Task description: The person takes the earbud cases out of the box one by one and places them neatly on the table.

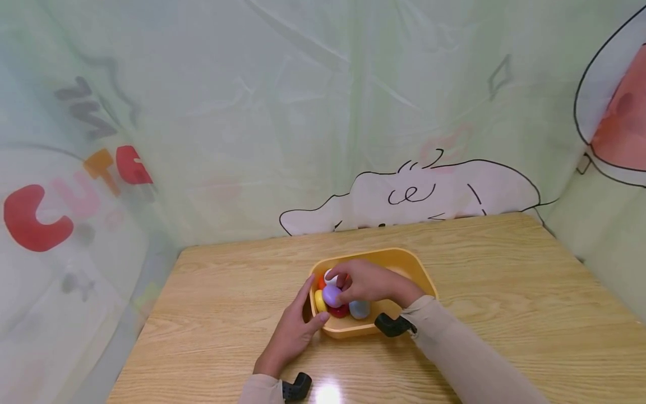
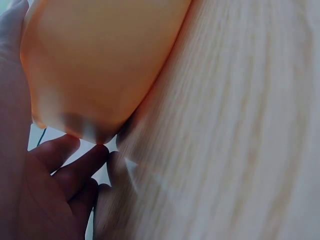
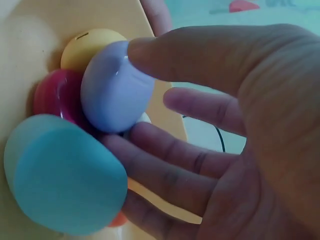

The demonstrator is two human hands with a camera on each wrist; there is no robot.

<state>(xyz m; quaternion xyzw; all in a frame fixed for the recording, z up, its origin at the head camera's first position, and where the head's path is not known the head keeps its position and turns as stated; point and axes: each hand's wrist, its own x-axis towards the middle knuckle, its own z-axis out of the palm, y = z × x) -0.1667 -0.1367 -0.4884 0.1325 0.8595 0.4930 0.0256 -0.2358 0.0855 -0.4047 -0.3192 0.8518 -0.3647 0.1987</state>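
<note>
My right hand [image 1: 367, 280] reaches into a shallow yellow-orange bin [image 1: 404, 259]. It pinches a smooth purple egg-shaped toy [image 3: 115, 90] between thumb and fingertips, above the other pieces. Around that toy lie a yellow piece [image 3: 90, 47] with a small dark slot, a dark red one [image 3: 60, 97] and a bluish one [image 3: 70, 175]. White [image 1: 330, 277] and orange-red [image 1: 321, 283] pieces show partly behind the fingers. Spread around the bin's left end, my left hand [image 1: 292, 331] touches its outer wall with relaxed fingers, the thumb at the front rim.
The bin stands on a wood-grain table [image 1: 227, 303]. Behind and beside the table hangs a pale printed curtain [image 1: 227, 140] with letters and a cartoon outline. Black wrist-worn devices [image 1: 298, 387] sit on both forearms.
</note>
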